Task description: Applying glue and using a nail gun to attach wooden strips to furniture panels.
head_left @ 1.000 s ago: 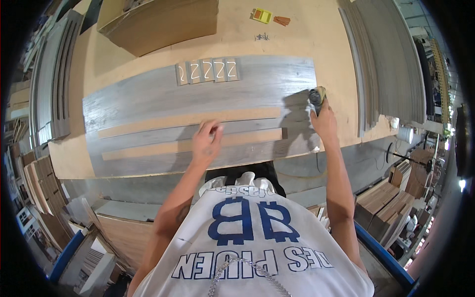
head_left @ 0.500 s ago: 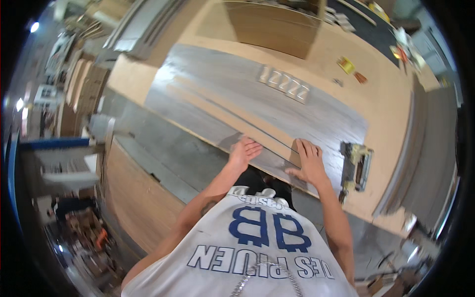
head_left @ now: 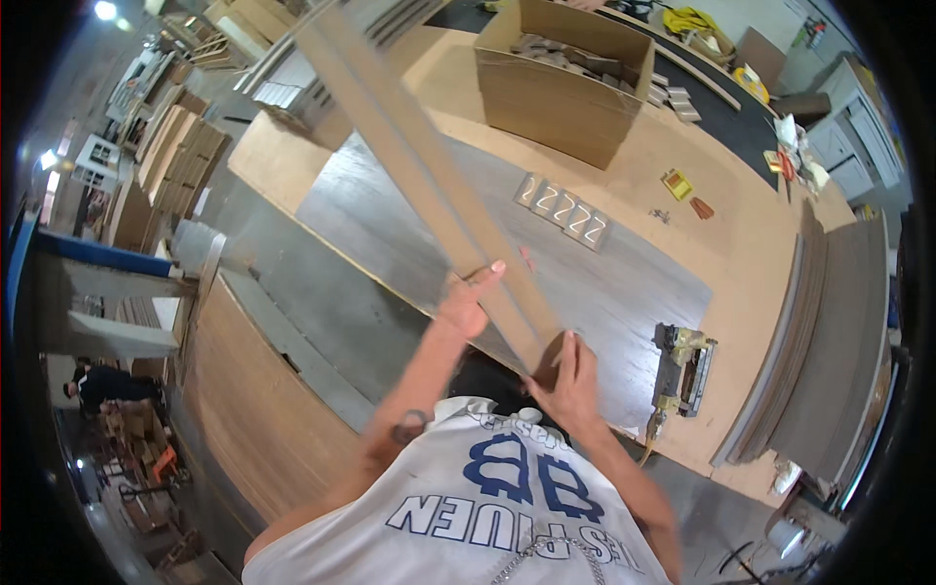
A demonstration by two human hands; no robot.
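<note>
A long, narrow tan wooden strip with a lengthwise line down its middle is raised off the grey wood-grain panel, slanting to the far left. My left hand is closed on its edges partway along, thumb on top. My right hand grips the near end, fingers wrapped round the edge. Whether it is one grooved piece or two side by side I cannot tell. On the panel lie several small flat rectangular pieces with pale zigzag marks. A nail gun rests at the panel's right end.
An open cardboard box of small pieces stands at the far side of the workbench. A yellow packet and a reddish-brown piece lie near it. Stacked grey boards bound the right. Far left, another person stands.
The strip lay on the panel with my hands resting at it, the left one's fingers outstretched. Now both hands grip it, and its far end has swung up and away.
</note>
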